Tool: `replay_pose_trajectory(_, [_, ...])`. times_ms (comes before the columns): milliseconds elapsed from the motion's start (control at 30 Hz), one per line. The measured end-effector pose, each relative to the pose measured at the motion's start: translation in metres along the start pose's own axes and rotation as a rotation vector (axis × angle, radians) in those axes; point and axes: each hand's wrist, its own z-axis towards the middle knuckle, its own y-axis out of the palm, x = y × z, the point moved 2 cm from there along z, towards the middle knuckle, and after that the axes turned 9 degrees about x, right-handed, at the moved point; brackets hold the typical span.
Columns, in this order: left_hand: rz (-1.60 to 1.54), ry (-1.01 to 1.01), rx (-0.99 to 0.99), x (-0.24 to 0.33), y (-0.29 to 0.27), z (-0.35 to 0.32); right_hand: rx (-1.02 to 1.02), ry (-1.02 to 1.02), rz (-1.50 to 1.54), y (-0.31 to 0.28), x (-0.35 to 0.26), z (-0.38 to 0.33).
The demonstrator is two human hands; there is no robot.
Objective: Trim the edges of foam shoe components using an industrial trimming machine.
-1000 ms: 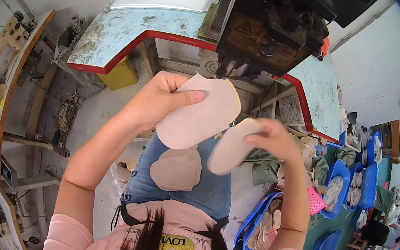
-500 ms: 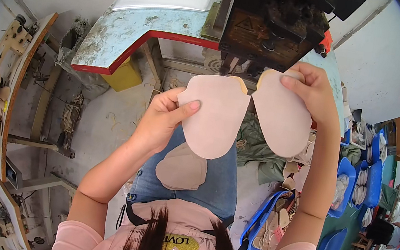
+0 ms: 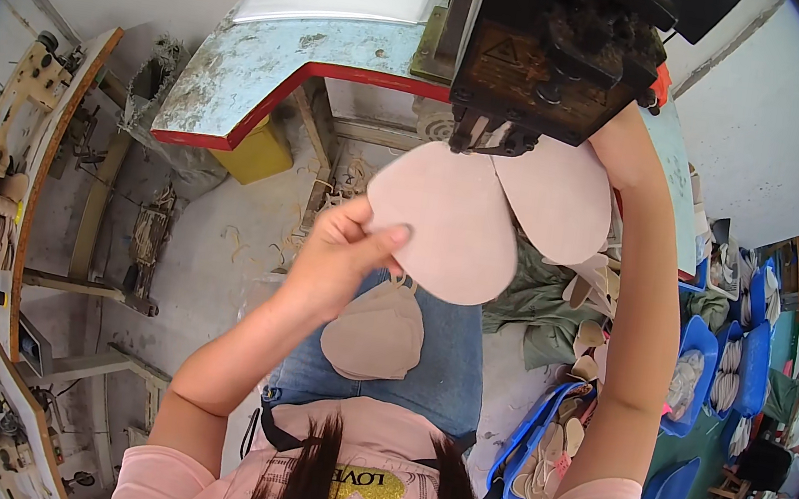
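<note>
My left hand [image 3: 356, 247] pinches the edge of a flat, pale pink shoe-sole-shaped piece [image 3: 444, 220], thumb on top. The upper end of that piece sits under the dark head of a sewing machine [image 3: 551, 57], at its presser foot [image 3: 485, 138]. Against its right edge lies a second pale pink piece [image 3: 559, 205], whose upper part goes behind the machine head. My right hand [image 3: 618, 147] reaches up beside this second piece; its fingers are hidden behind the machine. On my lap rests a small stack of similar beige pieces [image 3: 373, 332].
A worn, light blue machine table [image 3: 305, 45] with a red edge curves around the far side. Below it stands a yellow bin [image 3: 261, 153]. To my right is a blue basket [image 3: 518, 457] of cut pieces, with more blue baskets [image 3: 692, 379] beyond. Another machine stand [image 3: 66, 135] is at the left.
Both pieces have moved up to the machine, and the left one has turned. My right hand has gone up behind the machine head. The left hand has shifted slightly right and down.
</note>
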Motion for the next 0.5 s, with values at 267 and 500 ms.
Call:
replay_pose_trajectory(267, [0.198,0.507,0.294,0.038,-0.015,0.034,-0.082,0.176,-0.098,0.01,0.006,-0.022])
replay_pose_trajectory(500, [0.596,-0.095,-0.117,-0.081,-0.056,-0.001,0.009,0.22,0.106,0.0,0.012,-0.041])
